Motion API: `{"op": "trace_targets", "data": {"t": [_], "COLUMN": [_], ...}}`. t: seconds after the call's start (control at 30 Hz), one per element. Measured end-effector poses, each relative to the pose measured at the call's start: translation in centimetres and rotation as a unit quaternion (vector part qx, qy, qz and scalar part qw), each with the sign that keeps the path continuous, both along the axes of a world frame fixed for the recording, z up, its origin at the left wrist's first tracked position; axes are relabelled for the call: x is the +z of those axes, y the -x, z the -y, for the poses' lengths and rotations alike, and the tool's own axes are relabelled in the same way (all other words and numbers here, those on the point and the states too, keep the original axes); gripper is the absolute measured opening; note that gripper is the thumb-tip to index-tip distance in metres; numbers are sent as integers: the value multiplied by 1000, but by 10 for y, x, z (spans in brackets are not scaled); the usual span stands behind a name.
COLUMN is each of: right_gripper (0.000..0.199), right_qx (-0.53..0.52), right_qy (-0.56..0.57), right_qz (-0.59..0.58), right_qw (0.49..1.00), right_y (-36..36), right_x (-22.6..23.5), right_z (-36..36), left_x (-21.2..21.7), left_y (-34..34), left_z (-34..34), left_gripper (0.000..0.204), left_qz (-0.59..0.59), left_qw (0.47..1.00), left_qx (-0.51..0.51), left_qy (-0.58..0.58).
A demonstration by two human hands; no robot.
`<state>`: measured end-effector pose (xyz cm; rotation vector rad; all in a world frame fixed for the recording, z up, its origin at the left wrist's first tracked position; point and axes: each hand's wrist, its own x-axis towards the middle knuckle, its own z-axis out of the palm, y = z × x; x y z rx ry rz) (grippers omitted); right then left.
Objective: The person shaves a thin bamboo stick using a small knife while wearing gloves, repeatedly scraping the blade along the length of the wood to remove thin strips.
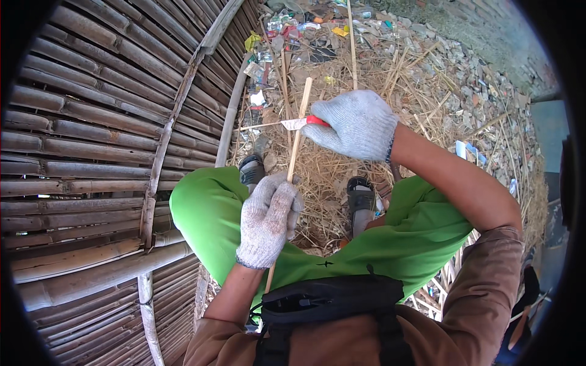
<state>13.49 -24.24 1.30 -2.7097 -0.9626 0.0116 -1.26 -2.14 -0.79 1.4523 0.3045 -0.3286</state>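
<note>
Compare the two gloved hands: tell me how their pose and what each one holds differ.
The left hand sits low over the green lap, fist wrapped round a thin bamboo stick; the right hand is raised farther out, above the straw. The left hand grips the stick's lower part, while the right hand holds a red-handled knife whose blade crosses the stick near its upper end. Both wear grey knitted gloves.

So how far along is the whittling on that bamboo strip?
Early to midway, I'd judge. Done: little to show; no shavings can be told apart from the straw underfoot. In hand: the gloved left hand grips the bamboo strip upright, while the gloved right hand sets a red-handled knife across its upper part. Left: the length below the blade looks unworked.
</note>
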Motion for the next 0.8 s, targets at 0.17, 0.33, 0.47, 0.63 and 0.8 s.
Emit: {"op": "trace_targets", "data": {"t": [0.17, 0.33, 0.47, 0.63, 0.8], "right_gripper": [50, 58, 62, 61, 54], "right_qx": [12, -187, -210, -95, -2], "right_qy": [7, 29, 18, -17, -37], "right_qz": [39, 86, 75, -3, -26], "right_qw": [999, 978, 975, 995, 999], "right_y": [-8, -74, -72, -28, -11], "right_x": [-3, 17, 2, 6, -2], "right_z": [-1, 58, 87, 20, -1], "left_x": [3, 3, 2, 0, 3], "left_y": [-1, 13, 10, 8, 8], "left_z": [-1, -5, -9, -12, -9], "left_gripper": [30, 29, 33, 32, 30], "left_qz": [-1, -6, 0, -11, -21], "left_qw": [1000, 1000, 1000, 999, 999], "left_qx": [11, -6, 6, 28, 35], "left_qy": [-12, -19, 15, 9, 10]}}
